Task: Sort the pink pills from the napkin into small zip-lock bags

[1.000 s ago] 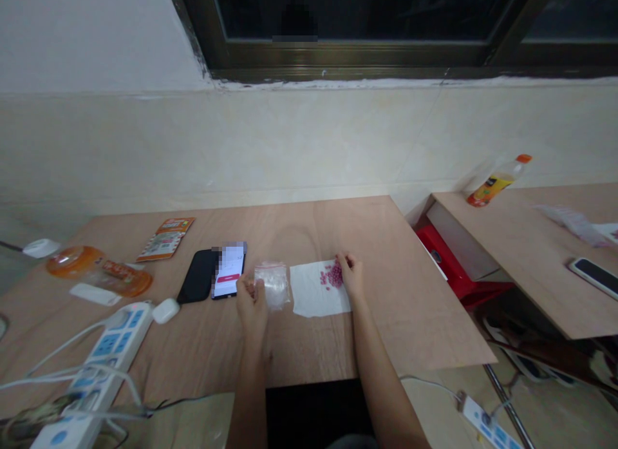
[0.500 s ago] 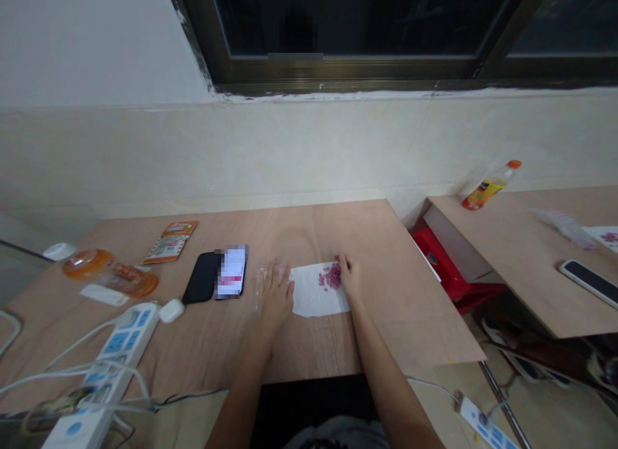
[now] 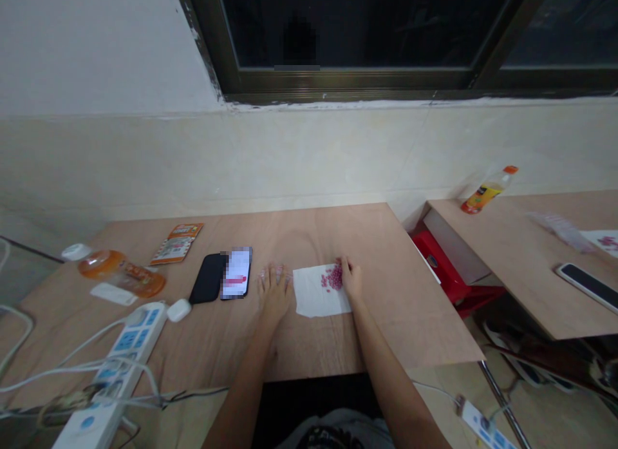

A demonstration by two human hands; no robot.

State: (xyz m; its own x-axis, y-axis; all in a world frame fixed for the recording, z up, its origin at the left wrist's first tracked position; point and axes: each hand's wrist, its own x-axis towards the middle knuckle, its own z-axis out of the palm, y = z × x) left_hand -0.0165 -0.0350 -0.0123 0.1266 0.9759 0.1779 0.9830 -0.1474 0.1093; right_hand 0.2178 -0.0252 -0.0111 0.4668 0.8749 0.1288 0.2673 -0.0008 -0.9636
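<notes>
A white sheet of paper (image 3: 311,297) lies on the table, with a cluster of small dark pink beads or pellets (image 3: 333,278) on its right part. My right hand (image 3: 353,281) rests at the sheet's right edge, fingers curled together against the cluster; what they pinch, if anything, is hidden. To the left of the paper, my left hand (image 3: 275,297) lies flat, palm down, its fingers spread. Clear plastic glints around its fingertips, mostly covered by the hand. Close by on the left is a phone with a lit screen (image 3: 237,268), partly blurred out.
A black phone-like slab (image 3: 207,278), an orange packet (image 3: 177,243), an orange drink bottle (image 3: 120,273) and a white power strip (image 3: 128,352) with cables occupy the left side. Across a gap, another table (image 3: 521,262) holds a bottle (image 3: 485,194) and a dark-faced device (image 3: 589,285).
The head view has shifted slightly. My left hand has slid a little left, over the clear plastic and away from the paper. My right hand stays at the beads.
</notes>
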